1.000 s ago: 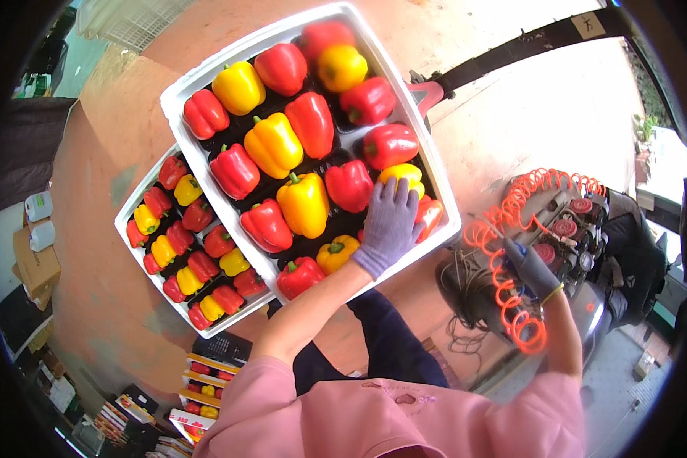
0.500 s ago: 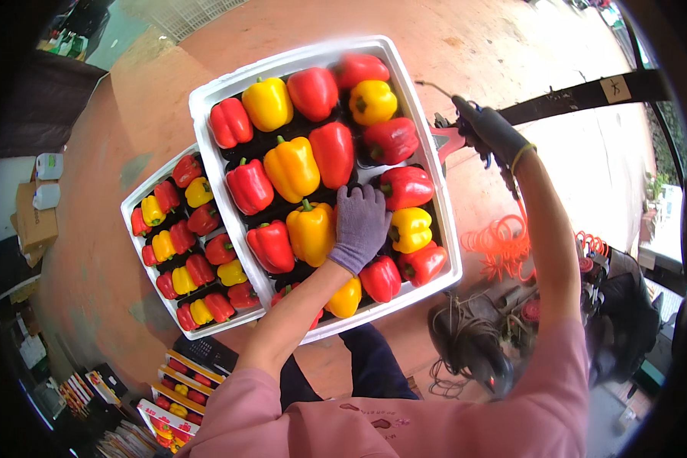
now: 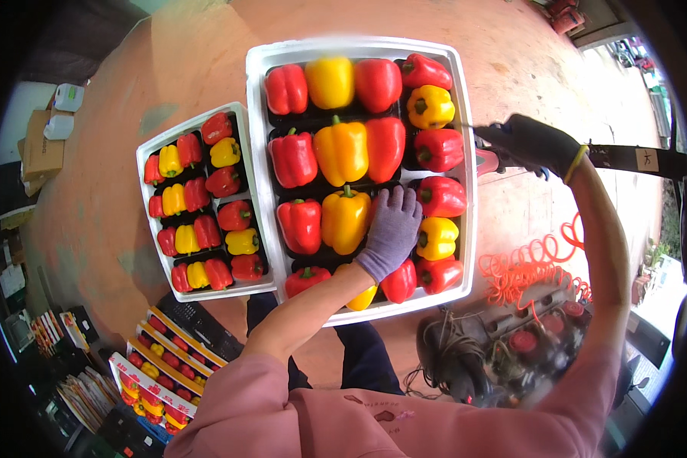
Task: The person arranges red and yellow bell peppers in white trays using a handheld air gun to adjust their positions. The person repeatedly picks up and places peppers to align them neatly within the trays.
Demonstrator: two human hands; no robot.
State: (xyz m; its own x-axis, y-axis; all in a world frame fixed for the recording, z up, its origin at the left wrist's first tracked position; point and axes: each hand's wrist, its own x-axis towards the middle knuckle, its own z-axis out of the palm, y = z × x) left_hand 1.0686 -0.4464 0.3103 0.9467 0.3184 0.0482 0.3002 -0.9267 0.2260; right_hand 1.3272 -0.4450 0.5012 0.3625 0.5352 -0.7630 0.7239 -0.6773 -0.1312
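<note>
Our left hand, in a grey glove, is now lying over the third row of the large white box; a second ago it was covering the right-hand column. Our right hand, in a dark glove, was down by the orange coiled hose then, and is now standing just beside the box's right rim, its thin-nozzled tool pointing inward. We judge that this is bringing both hands to work on one box.

The right grip is wrapping closely around the tool. The left grip is spreading its fingers slightly, palm down; we can't make out whether it is gripping the mostly hidden pepper beneath or merely resting there.

In the large box we are counting eleven clearly visible red peppers and six yellow peppers; the hidden one, showing a sliver of red, is probably making twelve reds. The one smaller white box, sitting to the left, is holding twelve small red peppers and six small yellow peppers. Farther left, two white jugs are standing near one brown carton.
</note>
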